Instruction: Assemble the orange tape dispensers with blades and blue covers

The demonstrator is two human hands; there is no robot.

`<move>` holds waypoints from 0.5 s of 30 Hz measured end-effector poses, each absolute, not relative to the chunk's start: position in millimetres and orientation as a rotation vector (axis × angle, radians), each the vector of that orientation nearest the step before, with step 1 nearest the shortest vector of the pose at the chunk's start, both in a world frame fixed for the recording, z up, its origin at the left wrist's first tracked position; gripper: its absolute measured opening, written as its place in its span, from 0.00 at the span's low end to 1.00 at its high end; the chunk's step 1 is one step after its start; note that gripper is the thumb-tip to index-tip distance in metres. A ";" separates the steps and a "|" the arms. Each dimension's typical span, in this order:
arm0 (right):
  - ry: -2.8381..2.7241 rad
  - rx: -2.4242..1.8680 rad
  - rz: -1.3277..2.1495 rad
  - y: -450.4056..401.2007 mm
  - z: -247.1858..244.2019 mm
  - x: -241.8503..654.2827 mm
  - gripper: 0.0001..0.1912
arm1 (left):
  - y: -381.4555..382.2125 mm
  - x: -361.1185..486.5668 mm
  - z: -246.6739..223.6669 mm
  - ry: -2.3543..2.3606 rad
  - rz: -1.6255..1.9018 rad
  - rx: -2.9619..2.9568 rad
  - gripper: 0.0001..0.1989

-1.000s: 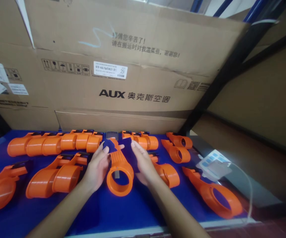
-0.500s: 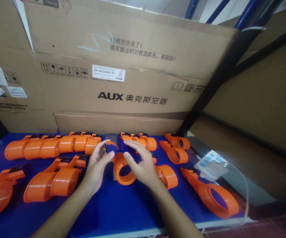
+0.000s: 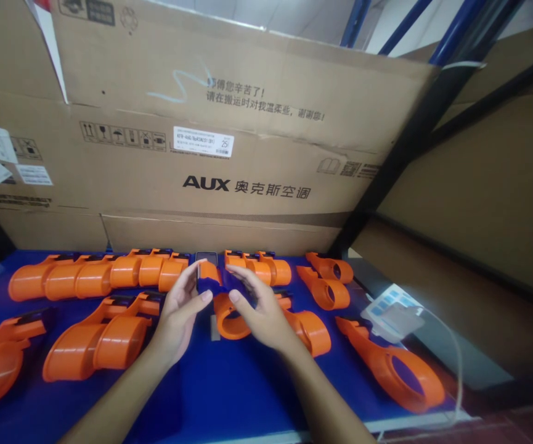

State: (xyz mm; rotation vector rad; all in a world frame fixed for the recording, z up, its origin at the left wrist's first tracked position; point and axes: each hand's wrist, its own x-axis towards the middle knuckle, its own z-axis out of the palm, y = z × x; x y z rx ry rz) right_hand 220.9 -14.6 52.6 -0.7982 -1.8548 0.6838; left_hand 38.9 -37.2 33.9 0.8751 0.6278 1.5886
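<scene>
Between my hands is an orange tape dispenser with dark blue parts; its round ring point(image 3: 223, 319) hangs toward me, over the blue tabletop. My left hand point(image 3: 183, 308) is closed around an orange-and-blue end piece point(image 3: 209, 272), thumb in front and fingers behind. Whether this piece is joined to the ring cannot be told. My right hand point(image 3: 261, 305) curls around the dispenser's right side, its thumb by the ring and its fingers at a dark blue part point(image 3: 229, 282). The palm hides where it grips.
Several orange tape dispensers point(image 3: 93, 277) line the back of the blue table point(image 3: 229, 394); others point(image 3: 74, 348) lie left and right. A phone-like device point(image 3: 207, 255) and a small grey strip point(image 3: 215, 328) are near my hands. A cabled white box point(image 3: 395, 311) sits right. Cardboard point(image 3: 248, 216) stands behind.
The orange-and-blue end piece in my left hand has turned, showing more of its orange face. The ring has shifted slightly up and left, and the grey strip shows more.
</scene>
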 end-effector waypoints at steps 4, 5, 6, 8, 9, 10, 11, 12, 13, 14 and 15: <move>-1.921 -0.801 0.584 -17.6 53.5 222.5 0.25 | -41.3 37.4 34.6 0.555 1.585 0.915 0.31; -1.937 -0.810 0.519 -18.5 53.8 222.8 0.27 | -41.7 37.5 33.9 0.552 1.592 0.922 0.30; -1.953 -0.819 0.449 -19.3 53.9 223.1 0.30 | -41.8 37.7 33.1 0.562 1.599 0.931 0.30; -1.987 -0.829 0.303 -20.5 53.4 223.4 0.36 | -41.4 38.4 31.7 0.613 1.611 0.950 0.30; -2.006 -0.830 0.234 -20.8 52.6 223.4 0.38 | -40.9 38.9 31.5 0.646 1.621 0.959 0.30; -2.023 -0.828 0.169 -21.0 51.6 223.4 0.38 | -40.5 39.3 31.7 0.674 1.631 0.962 0.30; -2.036 -0.821 0.110 -21.0 50.4 223.3 0.38 | -40.2 39.7 32.1 0.693 1.644 0.962 0.29; -2.045 -0.812 0.061 -21.0 49.1 223.2 0.38 | -40.1 40.0 32.7 0.704 1.660 0.959 0.28; -2.049 -0.800 0.026 -20.9 48.0 223.2 0.38 | -40.0 40.2 33.4 0.709 1.678 0.956 0.27; -2.048 -0.789 0.003 -20.8 47.0 223.1 0.38 | -40.1 40.2 34.1 0.709 1.689 0.954 0.26; -2.046 -0.781 -0.014 -20.8 46.2 223.1 0.38 | -40.2 40.2 34.5 0.708 1.692 0.955 0.25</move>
